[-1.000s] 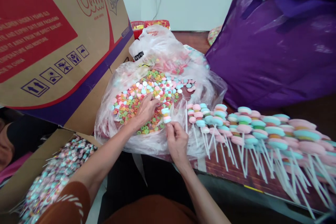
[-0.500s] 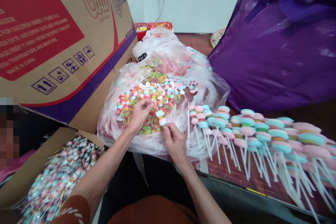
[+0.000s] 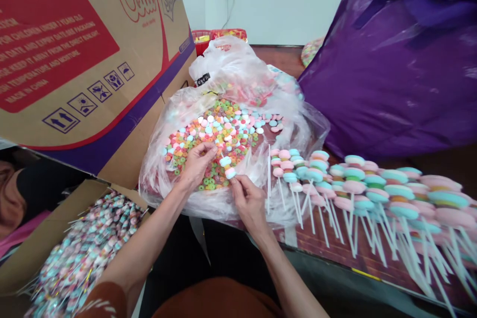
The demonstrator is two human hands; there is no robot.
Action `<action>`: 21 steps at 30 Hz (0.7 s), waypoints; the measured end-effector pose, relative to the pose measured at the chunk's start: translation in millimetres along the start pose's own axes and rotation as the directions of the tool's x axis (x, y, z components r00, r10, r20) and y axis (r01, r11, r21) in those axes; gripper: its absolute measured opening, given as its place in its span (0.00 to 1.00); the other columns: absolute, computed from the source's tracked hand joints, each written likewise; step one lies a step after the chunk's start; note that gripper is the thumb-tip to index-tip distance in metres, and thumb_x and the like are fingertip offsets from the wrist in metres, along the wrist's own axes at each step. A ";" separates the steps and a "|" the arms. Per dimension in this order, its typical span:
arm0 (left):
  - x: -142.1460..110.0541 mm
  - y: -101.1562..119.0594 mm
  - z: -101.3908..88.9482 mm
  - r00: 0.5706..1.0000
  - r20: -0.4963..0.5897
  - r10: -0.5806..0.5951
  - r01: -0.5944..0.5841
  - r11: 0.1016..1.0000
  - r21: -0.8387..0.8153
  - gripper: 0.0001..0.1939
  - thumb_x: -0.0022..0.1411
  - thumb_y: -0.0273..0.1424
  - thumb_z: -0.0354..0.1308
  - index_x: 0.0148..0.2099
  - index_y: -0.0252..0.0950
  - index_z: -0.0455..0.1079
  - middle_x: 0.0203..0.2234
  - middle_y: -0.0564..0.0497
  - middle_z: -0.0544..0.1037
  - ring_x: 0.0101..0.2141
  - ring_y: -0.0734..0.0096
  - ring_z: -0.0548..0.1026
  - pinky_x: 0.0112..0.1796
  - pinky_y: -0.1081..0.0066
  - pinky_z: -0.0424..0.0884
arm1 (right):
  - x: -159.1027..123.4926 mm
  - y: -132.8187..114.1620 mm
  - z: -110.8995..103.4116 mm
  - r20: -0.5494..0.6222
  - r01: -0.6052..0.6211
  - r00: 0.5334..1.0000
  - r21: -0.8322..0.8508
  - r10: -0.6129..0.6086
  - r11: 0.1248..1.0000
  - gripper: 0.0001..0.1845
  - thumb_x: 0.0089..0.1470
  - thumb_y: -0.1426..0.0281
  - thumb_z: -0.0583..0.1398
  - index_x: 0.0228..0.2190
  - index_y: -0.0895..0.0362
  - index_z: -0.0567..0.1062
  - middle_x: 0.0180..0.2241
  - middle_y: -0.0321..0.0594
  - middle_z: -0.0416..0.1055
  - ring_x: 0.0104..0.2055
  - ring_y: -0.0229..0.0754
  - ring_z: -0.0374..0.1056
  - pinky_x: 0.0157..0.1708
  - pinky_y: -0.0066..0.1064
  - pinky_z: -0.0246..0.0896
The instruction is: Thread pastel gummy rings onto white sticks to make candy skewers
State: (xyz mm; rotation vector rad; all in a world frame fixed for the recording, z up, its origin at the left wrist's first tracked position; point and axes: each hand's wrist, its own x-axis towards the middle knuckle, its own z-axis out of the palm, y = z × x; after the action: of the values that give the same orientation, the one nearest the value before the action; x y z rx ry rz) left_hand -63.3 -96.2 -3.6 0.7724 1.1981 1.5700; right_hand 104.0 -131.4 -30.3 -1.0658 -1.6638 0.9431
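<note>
My right hand (image 3: 249, 202) pinches the lower end of a candy stick (image 3: 227, 167). Pale blue, yellowish, white and pink pieces are threaded on it, and its bare tip points up and away. Just left of that tip, my left hand (image 3: 199, 161) has thumb and forefinger pressed together; whatever is between them is too small to make out. Under both hands, small gummy rings (image 3: 211, 182) in green, orange and red lie mixed with pink, white and blue candy discs (image 3: 210, 129) on a spread clear plastic bag (image 3: 156, 159).
Finished candy sticks (image 3: 354, 174) lie in a long row along the table edge at right. A carton of wrapped sticks (image 3: 89, 248) stands low at left, under a large printed box (image 3: 93, 59). A purple bag (image 3: 402, 69) fills the right back. Someone's arm (image 3: 9, 198) shows at far left.
The view has shifted slightly. Both hands and the candy stick stay nearly in place, the left fingertips still close to the stick's tip.
</note>
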 end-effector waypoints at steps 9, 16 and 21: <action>-0.2 12.3 -12.1 0.970 0.173 -0.169 0.171 0.985 0.005 0.20 0.43 0.39 0.76 0.34 0.33 0.76 0.30 0.53 0.75 0.31 0.76 0.72 0.34 0.75 0.68 | 0.2 -4.5 -1.2 0.055 0.052 0.997 0.027 -0.053 0.998 0.12 0.64 0.67 0.55 0.32 0.57 0.76 0.23 0.32 0.65 0.24 0.34 0.59 0.26 0.26 0.55; -3.6 16.1 -16.7 0.984 0.156 0.088 -0.129 0.953 0.275 0.14 0.54 0.41 0.69 0.35 0.35 0.78 0.29 0.51 0.76 0.29 0.74 0.69 0.32 0.74 0.65 | -0.8 -2.6 -0.6 0.067 0.015 0.998 -0.016 -0.014 1.000 0.12 0.64 0.66 0.55 0.31 0.57 0.75 0.22 0.32 0.63 0.24 0.34 0.59 0.24 0.25 0.54; -5.7 11.8 -24.6 0.981 0.193 0.026 -0.085 0.948 0.306 0.15 0.52 0.41 0.70 0.35 0.34 0.79 0.31 0.50 0.78 0.32 0.72 0.72 0.35 0.73 0.67 | -0.2 -3.5 -0.2 0.068 0.040 0.997 -0.031 -0.038 0.999 0.12 0.64 0.67 0.55 0.31 0.57 0.75 0.22 0.31 0.62 0.23 0.34 0.57 0.25 0.26 0.54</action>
State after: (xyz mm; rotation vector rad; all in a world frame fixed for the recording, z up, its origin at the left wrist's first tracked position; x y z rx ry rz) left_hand -87.2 -110.0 0.2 1.1433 1.3106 1.3326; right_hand 103.4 -132.7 -27.2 -1.0289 -1.7540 0.9387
